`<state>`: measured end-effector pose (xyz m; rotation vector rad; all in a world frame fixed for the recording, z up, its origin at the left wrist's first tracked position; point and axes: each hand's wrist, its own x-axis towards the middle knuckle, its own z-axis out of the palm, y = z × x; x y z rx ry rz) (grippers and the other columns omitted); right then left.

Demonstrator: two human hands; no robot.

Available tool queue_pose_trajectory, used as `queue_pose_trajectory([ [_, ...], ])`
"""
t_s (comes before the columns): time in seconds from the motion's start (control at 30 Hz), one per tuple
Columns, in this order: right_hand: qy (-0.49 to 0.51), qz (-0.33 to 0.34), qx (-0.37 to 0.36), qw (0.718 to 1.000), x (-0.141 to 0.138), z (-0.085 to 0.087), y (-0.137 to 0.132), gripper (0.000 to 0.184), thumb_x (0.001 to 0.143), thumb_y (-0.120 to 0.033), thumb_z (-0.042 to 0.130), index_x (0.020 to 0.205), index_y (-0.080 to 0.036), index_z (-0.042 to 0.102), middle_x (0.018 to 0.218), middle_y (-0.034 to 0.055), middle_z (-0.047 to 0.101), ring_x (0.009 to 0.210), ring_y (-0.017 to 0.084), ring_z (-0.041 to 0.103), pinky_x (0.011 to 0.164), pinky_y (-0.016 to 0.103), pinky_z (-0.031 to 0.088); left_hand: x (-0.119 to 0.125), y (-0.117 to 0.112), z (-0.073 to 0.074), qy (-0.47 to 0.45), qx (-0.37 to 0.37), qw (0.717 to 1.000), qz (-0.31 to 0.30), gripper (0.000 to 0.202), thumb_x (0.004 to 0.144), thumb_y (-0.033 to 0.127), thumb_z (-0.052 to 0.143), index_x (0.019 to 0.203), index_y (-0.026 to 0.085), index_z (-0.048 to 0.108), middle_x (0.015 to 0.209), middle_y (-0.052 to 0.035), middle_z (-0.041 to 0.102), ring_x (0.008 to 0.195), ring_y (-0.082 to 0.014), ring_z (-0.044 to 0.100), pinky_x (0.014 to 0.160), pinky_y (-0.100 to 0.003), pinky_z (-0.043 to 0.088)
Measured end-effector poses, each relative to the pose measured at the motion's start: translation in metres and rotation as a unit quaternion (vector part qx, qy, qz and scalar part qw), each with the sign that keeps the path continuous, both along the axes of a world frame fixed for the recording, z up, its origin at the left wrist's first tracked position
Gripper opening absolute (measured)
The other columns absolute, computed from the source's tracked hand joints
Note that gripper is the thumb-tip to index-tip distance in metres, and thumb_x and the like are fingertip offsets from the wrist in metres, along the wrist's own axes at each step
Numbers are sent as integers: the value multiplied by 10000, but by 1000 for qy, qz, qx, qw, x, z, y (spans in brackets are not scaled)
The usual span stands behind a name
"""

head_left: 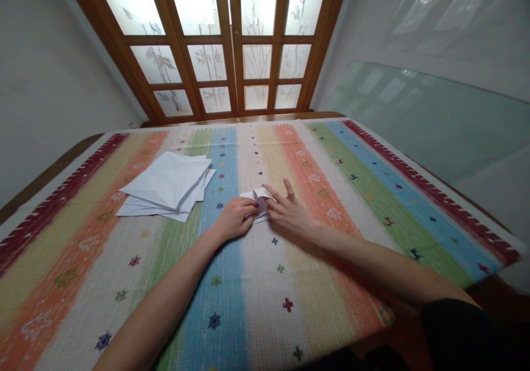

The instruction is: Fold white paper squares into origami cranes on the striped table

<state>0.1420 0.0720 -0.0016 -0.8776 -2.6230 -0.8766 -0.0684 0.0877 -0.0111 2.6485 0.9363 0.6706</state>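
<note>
A small folded piece of white paper (260, 212) lies near the middle of the table, between my two hands. My left hand (237, 217) is closed at its left edge, with the fingertips curled onto the paper. From the right, my right hand (289, 210) pinches the paper's upper right part, while some of its fingers stick up and apart. One flap of the paper stands raised between the hands. Parts of the paper are hidden behind my fingers. To the left rests a loose stack of white paper sheets (165, 186), the top one creased and slightly lifted.
A striped, patterned tablecloth (219, 305) covers the table. Beyond the far table edge stand wooden doors with frosted panes (236, 45). A pale glass panel (434, 117) leans along the wall on the right.
</note>
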Motion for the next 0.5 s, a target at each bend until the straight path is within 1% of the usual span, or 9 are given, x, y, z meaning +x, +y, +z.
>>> queue_pose_trajectory([
  [0.07,-8,-2,-3,1000,-2,3,2,196,864,-171,561,978,-196,719,1066,75,671,1277,342,427,1126,687,-52,-1,-1,0,-18,-10,1000,6,187,842,151,488,854,184,672,1049,-63,706,986,-209,641,904,-388,472],
  [0.17,-3,-12,-19,1000,-10,5,4,185,868,-172,564,973,-203,713,1024,75,682,1264,344,438,1125,698,6,-1,-3,-1,-33,-21,999,20,154,866,210,509,793,184,642,1031,-62,708,953,-203,648,884,-378,487],
  [0.23,20,-14,-25,999,-15,4,5,181,879,-167,553,972,-200,704,1028,82,684,1249,335,450,1122,698,48,1,-3,-2,-27,-21,999,28,150,862,234,532,747,182,612,984,-66,704,916,-206,647,852,-371,498],
  [0.27,38,-7,-26,999,-17,2,6,184,887,-164,543,981,-201,696,1062,85,680,1244,325,455,1123,693,64,1,-3,-3,-21,-19,999,35,142,855,227,539,734,180,596,944,-67,700,888,-206,644,828,-365,504],
  [0.33,91,24,-27,995,-16,-2,10,200,904,-168,528,1038,-219,668,1180,83,645,1245,300,460,1125,679,94,2,-3,-6,-13,-16,998,53,102,835,196,544,740,177,576,858,-63,680,824,-200,634,780,-349,510],
  [0.4,163,68,-36,984,-8,-8,15,245,912,-205,539,1138,-260,616,1296,75,580,1256,281,457,1125,651,154,3,-3,-7,-15,-14,998,61,45,825,184,549,795,176,580,836,-58,667,811,-197,626,768,-342,510],
  [0.43,207,80,-47,974,-2,-10,19,295,907,-238,560,1200,-278,577,1318,81,557,1258,277,460,1118,626,210,2,-3,-7,-18,-12,998,56,45,831,186,547,839,175,590,861,-59,669,835,-199,627,785,-345,508],
  [0.5,302,94,-81,945,11,-13,26,439,878,-326,618,1295,-276,491,1311,112,534,1219,270,496,1053,534,373,2,-3,-6,-18,-5,999,34,119,856,194,528,942,180,610,968,-70,675,915,-206,623,836,-357,498],
])
